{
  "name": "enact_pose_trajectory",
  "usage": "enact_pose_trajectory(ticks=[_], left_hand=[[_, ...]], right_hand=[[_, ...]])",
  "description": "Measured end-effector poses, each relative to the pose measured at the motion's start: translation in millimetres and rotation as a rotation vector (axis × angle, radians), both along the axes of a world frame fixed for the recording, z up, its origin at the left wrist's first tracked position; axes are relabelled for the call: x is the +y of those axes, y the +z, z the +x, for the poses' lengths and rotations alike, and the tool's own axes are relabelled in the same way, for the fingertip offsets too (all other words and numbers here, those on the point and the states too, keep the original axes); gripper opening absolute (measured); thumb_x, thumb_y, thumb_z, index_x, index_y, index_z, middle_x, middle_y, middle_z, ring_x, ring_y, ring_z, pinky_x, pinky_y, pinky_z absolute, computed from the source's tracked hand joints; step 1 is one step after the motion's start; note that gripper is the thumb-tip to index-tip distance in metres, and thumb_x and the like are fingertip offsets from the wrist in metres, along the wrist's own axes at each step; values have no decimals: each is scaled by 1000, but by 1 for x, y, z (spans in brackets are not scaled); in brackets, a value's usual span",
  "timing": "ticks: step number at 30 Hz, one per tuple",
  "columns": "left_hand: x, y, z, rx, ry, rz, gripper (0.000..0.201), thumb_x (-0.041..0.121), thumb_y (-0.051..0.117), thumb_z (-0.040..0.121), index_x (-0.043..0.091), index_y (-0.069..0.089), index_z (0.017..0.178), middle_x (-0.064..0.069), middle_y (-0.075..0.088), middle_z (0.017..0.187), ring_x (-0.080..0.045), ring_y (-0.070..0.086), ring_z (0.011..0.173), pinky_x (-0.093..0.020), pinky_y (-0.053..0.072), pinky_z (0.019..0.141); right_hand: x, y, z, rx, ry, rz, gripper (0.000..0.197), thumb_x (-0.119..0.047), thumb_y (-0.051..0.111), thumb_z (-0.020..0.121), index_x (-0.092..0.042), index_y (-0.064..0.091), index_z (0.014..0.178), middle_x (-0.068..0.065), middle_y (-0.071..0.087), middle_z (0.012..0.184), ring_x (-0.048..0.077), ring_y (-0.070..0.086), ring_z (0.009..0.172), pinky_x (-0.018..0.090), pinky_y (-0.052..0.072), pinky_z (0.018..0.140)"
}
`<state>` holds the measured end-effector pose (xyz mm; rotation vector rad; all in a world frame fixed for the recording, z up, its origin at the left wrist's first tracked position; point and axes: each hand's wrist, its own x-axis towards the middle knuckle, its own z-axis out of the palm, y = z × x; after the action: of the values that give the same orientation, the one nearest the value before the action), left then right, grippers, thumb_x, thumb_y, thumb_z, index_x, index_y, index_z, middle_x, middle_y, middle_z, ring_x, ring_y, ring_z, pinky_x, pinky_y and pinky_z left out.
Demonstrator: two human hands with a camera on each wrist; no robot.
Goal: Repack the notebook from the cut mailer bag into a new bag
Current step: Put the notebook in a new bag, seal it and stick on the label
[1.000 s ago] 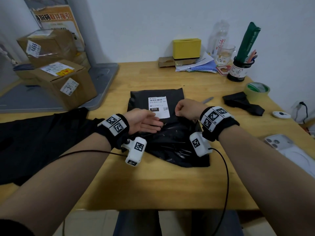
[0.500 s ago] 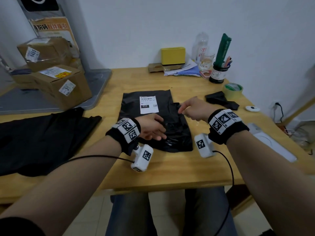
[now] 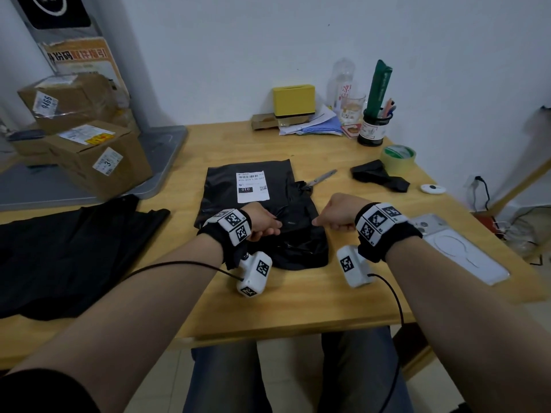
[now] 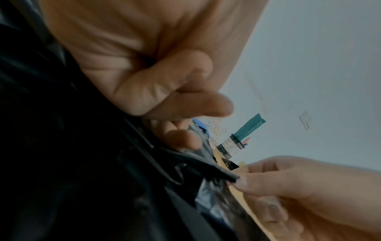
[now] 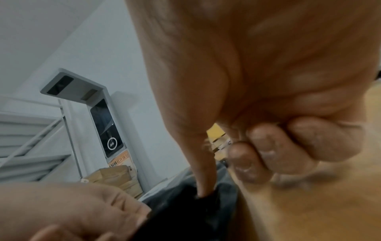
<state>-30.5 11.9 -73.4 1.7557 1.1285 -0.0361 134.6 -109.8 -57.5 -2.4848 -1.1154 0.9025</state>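
Glossy black plastic mailer bag (image 3: 262, 216) with white shipping label lies flat mid-tabletop (image 3: 298, 305), toward the near edge. Left hand (image 3: 262, 222) holds the bag's left side, fingers curled on the film. Right hand (image 3: 337, 216) pinches its right edge between thumb and forefinger. Steel scissors (image 3: 320, 177) just beyond the bag.

Parcel pickup station: labelled cardboard boxes (image 3: 89, 156), scanner kiosk (image 5: 103, 124), tape roll (image 3: 399, 158) on wooden desk (image 3: 298, 302)
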Motion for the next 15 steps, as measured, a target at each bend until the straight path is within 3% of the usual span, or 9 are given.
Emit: enact_pose_trajectory(ticks=[5, 7, 10, 12, 14, 15], left_hand=[[14, 11, -4, -216, 181, -51, 15, 11, 49, 103, 5, 55, 115, -3, 67, 77, -2, 58, 38, -14, 41, 34], [23, 20, -9, -334, 260, -95, 28, 11, 45, 105, 3, 45, 132, -12, 71, 94, -14, 70, 56, -19, 50, 39], [35, 28, -14, -407, 276, -79, 41, 11, 42, 106, 1, 37, 145, -20, 64, 124, -31, 70, 82, -33, 60, 58], [43, 28, -14, -424, 282, -42, 37, 12, 43, 105, 3, 41, 141, -19, 61, 127, -31, 70, 82, -37, 61, 65], [50, 29, -12, -449, 318, -29, 37, 12, 46, 104, 4, 43, 140, -19, 59, 130, -30, 71, 79, -36, 62, 59], [54, 30, -11, -465, 340, -25, 37, 12, 46, 104, 4, 43, 140, -19, 59, 131, -30, 72, 77, -34, 61, 55]], right_hand=[[11, -3, -5, -34, 48, -12, 42, -38, 73, 92, -8, 53, 71, 6, 55, 62, 22, 50, 54, 28, 40, 56], [14, -2, -6, -23, 95, -6, 42, -33, 73, 93, -10, 49, 69, 6, 50, 62, 21, 45, 53, 27, 35, 54], [17, 1, -9, -3, 171, 8, 34, -30, 73, 94, -14, 55, 70, 2, 53, 64, 17, 46, 55, 27, 35, 54], [20, 2, -10, 60, 195, 7, 17, -31, 72, 94, -18, 68, 85, 0, 57, 68, 16, 49, 59, 26, 37, 55], [23, 1, -10, 110, 208, -7, 19, -31, 72, 94, -16, 73, 106, -1, 59, 70, 15, 50, 61, 26, 38, 57], [24, 0, -10, 118, 212, -19, 19, -30, 72, 95, -16, 72, 108, -2, 58, 70, 15, 50, 62, 26, 38, 57]])
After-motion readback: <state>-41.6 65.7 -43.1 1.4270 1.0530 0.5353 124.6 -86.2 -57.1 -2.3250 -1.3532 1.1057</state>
